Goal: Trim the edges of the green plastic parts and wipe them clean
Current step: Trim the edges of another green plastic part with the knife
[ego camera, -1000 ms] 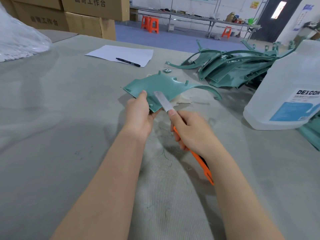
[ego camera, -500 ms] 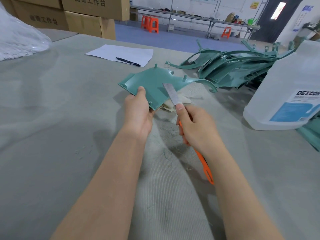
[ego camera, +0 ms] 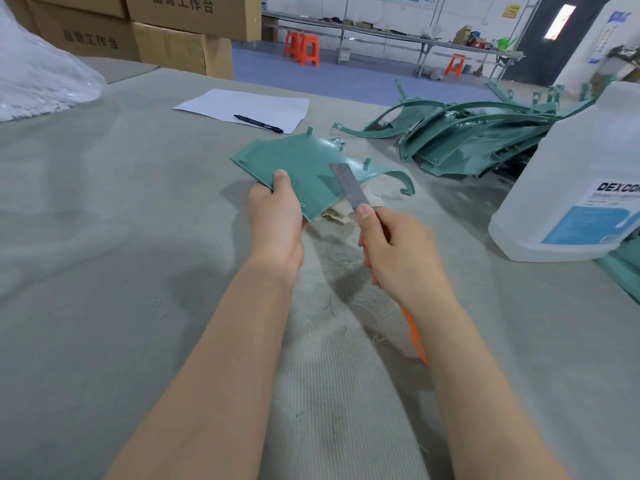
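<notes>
My left hand [ego camera: 275,216] grips the near corner of a curved green plastic part [ego camera: 304,164], thumb on top, holding it tilted above the table. My right hand [ego camera: 398,258] grips an orange-handled utility knife [ego camera: 349,187]; its long grey blade lies against the part's right edge, my forefinger pressing on the blade's base. The orange handle tail sticks out below my wrist. A beige cloth [ego camera: 346,211] lies crumpled under the part. A pile of several more green parts [ego camera: 478,140] sits at the back right.
A large translucent jug with a blue DEXCON label [ego camera: 581,181] stands at the right. A white sheet [ego camera: 249,107] with a black pen [ego camera: 258,123] lies behind the part. Cardboard boxes [ego camera: 180,39] and a plastic bag [ego camera: 38,71] sit at the back left. Thin shavings litter the grey felt tabletop [ego camera: 104,237].
The blade has slid up along the part's right edge, away from me. My left hand has turned and lifted the part slightly, shifting it to the left.
</notes>
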Available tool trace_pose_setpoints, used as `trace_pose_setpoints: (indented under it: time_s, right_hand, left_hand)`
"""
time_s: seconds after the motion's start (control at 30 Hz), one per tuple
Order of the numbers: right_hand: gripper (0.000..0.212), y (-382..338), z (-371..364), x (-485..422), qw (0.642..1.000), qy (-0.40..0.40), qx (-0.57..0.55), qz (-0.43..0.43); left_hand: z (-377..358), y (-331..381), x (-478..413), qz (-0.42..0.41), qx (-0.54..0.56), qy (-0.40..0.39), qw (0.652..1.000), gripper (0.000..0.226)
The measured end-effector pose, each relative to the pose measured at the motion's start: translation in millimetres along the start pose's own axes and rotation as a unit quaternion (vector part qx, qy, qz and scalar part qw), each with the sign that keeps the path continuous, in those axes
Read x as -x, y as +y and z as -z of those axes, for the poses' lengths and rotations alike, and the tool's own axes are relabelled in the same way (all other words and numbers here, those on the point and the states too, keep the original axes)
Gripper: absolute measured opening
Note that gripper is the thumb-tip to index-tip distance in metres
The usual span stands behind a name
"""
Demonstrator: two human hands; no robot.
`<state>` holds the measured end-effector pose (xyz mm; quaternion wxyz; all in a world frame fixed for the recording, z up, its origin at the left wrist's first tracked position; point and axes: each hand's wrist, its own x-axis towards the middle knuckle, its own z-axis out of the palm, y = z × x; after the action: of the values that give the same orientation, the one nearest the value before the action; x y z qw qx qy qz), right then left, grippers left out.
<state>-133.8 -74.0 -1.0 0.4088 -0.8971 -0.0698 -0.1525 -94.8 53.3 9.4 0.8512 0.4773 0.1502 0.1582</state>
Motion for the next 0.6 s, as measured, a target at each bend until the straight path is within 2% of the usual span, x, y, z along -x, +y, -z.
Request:
trace_pose_setpoints:
  time_s: [0.3,0.6]
  right_hand:
    - [0.045,1.6,-2.0,0.6,1.0,-0.011,0.016,0.014]
    - [0.05,0.6,2.8,-0.1,0.999,-0.048,-0.002,0.004]
  left_hand:
    - [0.1,-2.8,-2.2,-0.038,-0.02,0.003,0.999,0.022]
    - [-1.2,-1.2,-1.7,-0.026,-0.007,0.005,1.0,0.021]
